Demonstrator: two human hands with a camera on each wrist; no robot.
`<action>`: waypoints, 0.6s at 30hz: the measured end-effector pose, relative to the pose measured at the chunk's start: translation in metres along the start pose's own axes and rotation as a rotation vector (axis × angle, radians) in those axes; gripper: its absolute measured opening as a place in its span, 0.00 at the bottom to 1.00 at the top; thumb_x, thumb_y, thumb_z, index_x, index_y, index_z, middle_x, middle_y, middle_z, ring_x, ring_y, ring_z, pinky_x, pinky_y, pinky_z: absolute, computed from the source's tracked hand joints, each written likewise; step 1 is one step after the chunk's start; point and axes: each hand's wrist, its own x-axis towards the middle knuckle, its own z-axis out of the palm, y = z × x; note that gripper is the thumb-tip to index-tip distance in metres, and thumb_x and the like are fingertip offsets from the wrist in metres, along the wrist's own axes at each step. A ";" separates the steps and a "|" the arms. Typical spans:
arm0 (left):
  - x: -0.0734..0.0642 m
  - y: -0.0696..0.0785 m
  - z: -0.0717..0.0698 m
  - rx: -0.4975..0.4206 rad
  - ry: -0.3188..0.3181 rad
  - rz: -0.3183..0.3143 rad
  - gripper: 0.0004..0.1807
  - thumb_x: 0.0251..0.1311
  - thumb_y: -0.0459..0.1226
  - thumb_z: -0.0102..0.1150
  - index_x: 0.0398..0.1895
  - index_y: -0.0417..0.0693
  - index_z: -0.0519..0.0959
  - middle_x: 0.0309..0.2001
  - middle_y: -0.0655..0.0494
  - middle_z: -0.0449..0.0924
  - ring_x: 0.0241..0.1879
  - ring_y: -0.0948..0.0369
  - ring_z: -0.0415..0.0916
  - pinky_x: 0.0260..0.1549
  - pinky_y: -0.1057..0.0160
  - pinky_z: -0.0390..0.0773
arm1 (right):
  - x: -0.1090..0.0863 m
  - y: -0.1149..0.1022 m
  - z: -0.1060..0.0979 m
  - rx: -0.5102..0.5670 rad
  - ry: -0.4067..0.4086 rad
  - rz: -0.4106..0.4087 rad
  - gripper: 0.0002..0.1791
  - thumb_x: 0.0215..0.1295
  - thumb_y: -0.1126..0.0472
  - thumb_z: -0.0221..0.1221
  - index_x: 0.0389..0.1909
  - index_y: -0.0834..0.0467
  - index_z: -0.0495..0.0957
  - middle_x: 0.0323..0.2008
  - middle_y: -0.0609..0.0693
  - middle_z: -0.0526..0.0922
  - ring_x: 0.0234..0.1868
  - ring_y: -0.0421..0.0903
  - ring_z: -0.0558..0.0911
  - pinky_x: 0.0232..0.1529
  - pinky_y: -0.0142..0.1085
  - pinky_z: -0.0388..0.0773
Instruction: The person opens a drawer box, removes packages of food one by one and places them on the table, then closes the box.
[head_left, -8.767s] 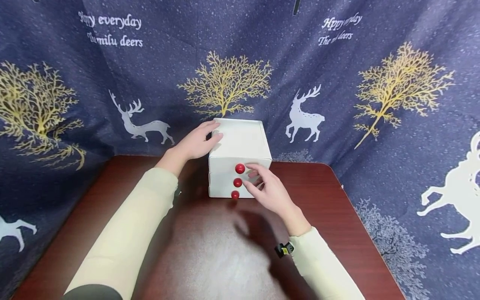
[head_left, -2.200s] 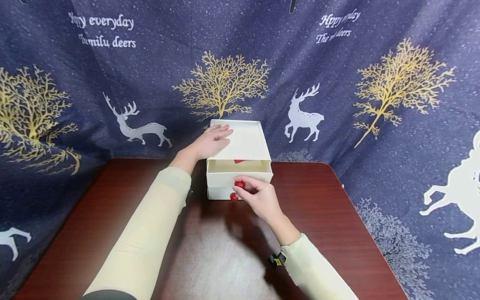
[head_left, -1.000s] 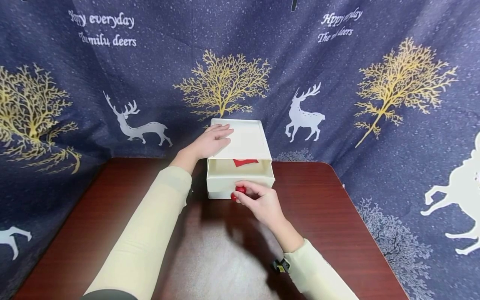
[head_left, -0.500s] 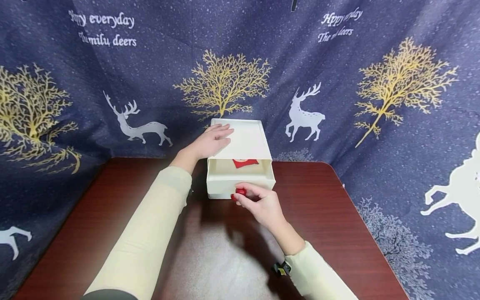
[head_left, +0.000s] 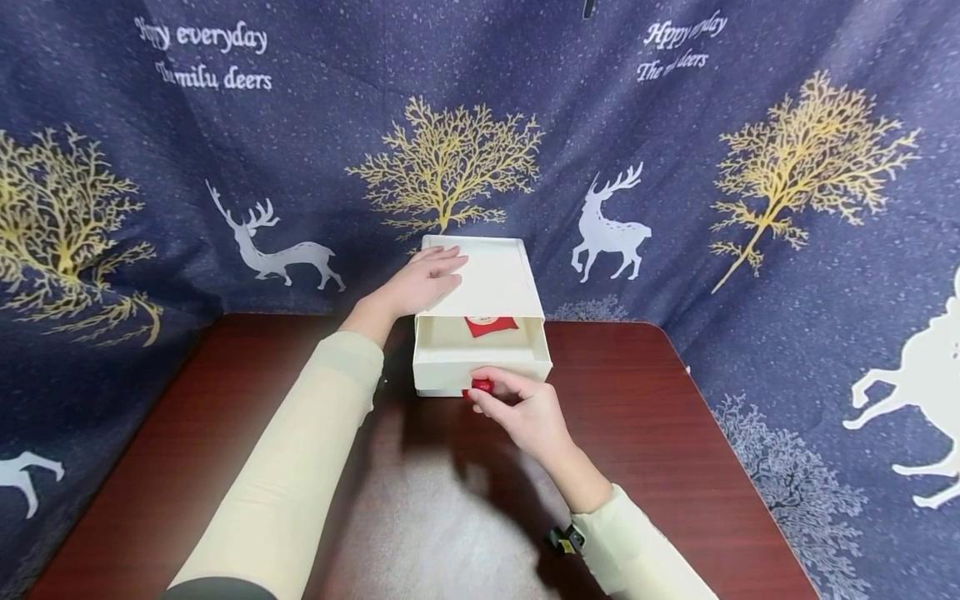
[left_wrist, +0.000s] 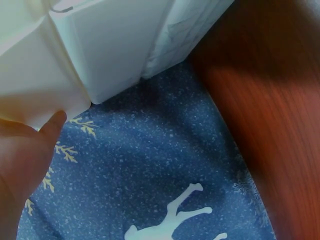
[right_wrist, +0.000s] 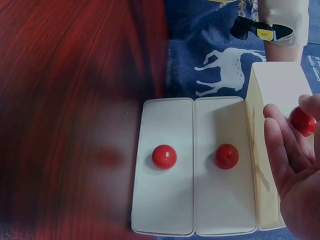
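Red and round, the top knob (head_left: pixel 483 386) sits pinched between the thumb and fingers of the right hand (head_left: pixel 527 408). It is fixed to the front of the top drawer (head_left: pixel 442 374), which stands pulled out of a white three-drawer box (head_left: pixel 495 279). Inside that drawer a flat red packet (head_left: pixel 495 327) with a pale print lies toward the back, partly hidden under the box top. The left hand (head_left: pixel 422 286) rests on the box's top at its left side, fingers extended and holding nothing. In the right wrist view, the middle knob (right_wrist: pixel 226 156) and the bottom knob (right_wrist: pixel 164 156) show on two closed drawer fronts.

The box stands on a glossy reddish-brown table (head_left: pixel 637 425), near its far edge. Behind hangs a dark blue cloth (head_left: pixel 510 67) printed with golden trees, white deer and white lettering. Both sleeves (head_left: pixel 288 458) are cream.

Compared with about two seconds ago, the drawer is farther out and more of the packet shows; the left hand lies in much the same spot.
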 end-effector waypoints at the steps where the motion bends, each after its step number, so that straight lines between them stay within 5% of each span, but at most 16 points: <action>1: 0.000 0.000 0.000 0.001 0.001 -0.001 0.33 0.85 0.53 0.47 0.88 0.59 0.63 0.91 0.59 0.50 0.92 0.51 0.34 0.89 0.38 0.37 | 0.000 0.000 0.000 0.000 0.000 0.000 0.14 0.68 0.70 0.73 0.53 0.63 0.90 0.37 0.63 0.93 0.33 0.48 0.93 0.40 0.36 0.92; 7: 0.002 -0.001 0.000 0.001 -0.003 -0.010 0.33 0.85 0.54 0.46 0.88 0.60 0.63 0.91 0.60 0.50 0.92 0.52 0.34 0.89 0.39 0.37 | -0.002 0.000 0.000 0.008 0.001 -0.001 0.14 0.68 0.71 0.73 0.53 0.64 0.90 0.38 0.64 0.93 0.32 0.40 0.92 0.40 0.37 0.93; 18: 0.001 -0.001 0.000 -0.004 0.003 -0.016 0.33 0.85 0.55 0.47 0.88 0.60 0.64 0.91 0.60 0.50 0.92 0.52 0.34 0.89 0.38 0.37 | -0.005 -0.001 0.001 -0.019 0.009 -0.013 0.14 0.67 0.70 0.74 0.52 0.63 0.90 0.38 0.62 0.94 0.32 0.41 0.93 0.39 0.35 0.92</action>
